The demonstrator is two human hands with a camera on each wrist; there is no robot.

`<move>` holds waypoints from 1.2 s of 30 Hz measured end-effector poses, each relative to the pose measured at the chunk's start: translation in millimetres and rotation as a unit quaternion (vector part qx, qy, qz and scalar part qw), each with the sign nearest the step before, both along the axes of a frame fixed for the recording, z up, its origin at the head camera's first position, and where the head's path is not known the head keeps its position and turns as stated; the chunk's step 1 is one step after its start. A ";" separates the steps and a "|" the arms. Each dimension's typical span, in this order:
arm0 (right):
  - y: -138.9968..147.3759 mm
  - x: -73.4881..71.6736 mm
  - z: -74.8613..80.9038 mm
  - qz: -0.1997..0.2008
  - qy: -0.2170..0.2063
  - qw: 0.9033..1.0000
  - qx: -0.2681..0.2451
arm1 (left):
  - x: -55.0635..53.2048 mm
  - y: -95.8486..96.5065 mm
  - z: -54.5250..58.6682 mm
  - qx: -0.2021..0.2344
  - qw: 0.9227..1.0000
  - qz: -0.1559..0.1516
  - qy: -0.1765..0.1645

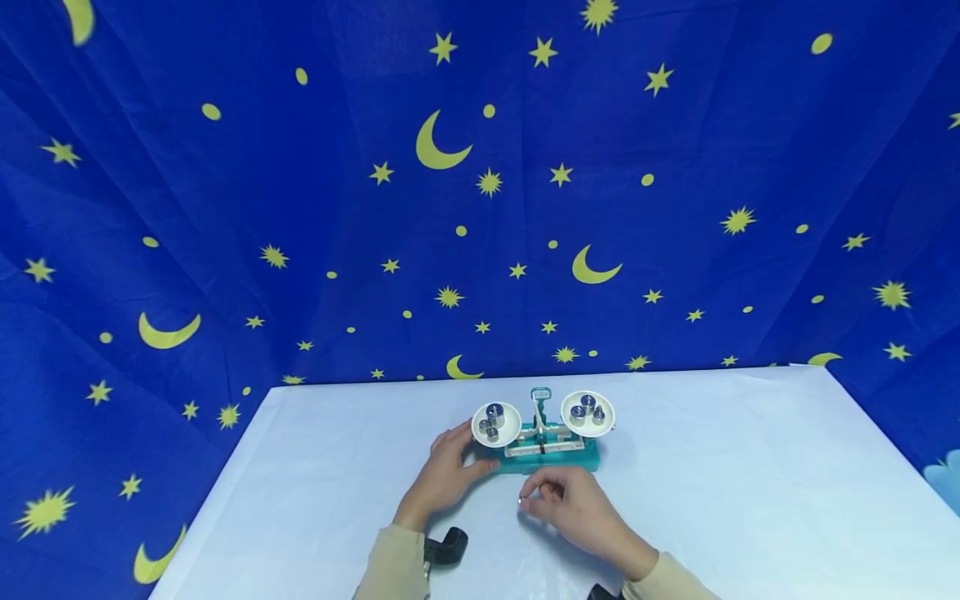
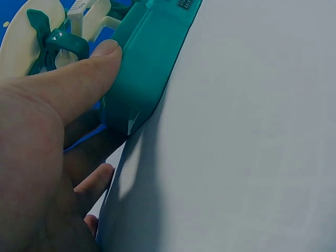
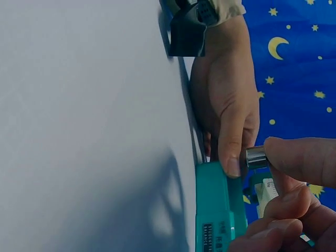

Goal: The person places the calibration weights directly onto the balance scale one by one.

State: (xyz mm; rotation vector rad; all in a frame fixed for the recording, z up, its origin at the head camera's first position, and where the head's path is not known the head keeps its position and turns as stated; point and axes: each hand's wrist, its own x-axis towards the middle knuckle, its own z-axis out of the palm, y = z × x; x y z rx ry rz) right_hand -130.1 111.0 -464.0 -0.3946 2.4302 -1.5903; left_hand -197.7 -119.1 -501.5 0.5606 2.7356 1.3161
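Observation:
A green and white balance scale (image 1: 551, 460) stands on the white table. Its left pan (image 1: 512, 429) and right pan (image 1: 606, 425) each carry a few silver metal weights, some with dark tops. My left hand (image 1: 442, 477) grips the left end of the green base (image 2: 147, 58), with the thumb lying along its near edge and the other fingers round the far side. In front of the scale, my right hand (image 1: 585, 510) pinches a small silver metal weight (image 3: 256, 157) between thumb and fingertip, above the table and apart from the pans.
Behind the white-covered table (image 1: 750, 483) hangs a blue cloth (image 1: 525, 217) with yellow moons and stars. A black wrist device (image 1: 447, 547) sits by the left sleeve. The scale's upright pointer (image 1: 540, 406) rises between the two pans.

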 end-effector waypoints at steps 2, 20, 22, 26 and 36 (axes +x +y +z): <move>-0.4 0.3 1.2 -0.003 0.001 1.000 0.001 | -0.2 -0.1 0.2 0.000 1.000 0.005 -0.007; -5.8 -0.6 16.0 -0.045 0.034 0.998 0.005 | 0.2 -0.1 -0.1 0.001 1.000 -0.001 0.014; -6.7 -0.9 17.1 -0.047 0.038 0.998 0.006 | 0.2 0.3 0.1 0.000 1.000 -0.001 0.012; -9.2 -1.8 19.1 -0.055 0.053 0.997 0.013 | 0.5 0.9 0.8 0.000 1.000 -0.001 0.009; -15.5 -5.5 24.1 -0.080 0.068 0.994 0.000 | 0.7 0.9 1.1 0.000 1.000 -0.001 0.010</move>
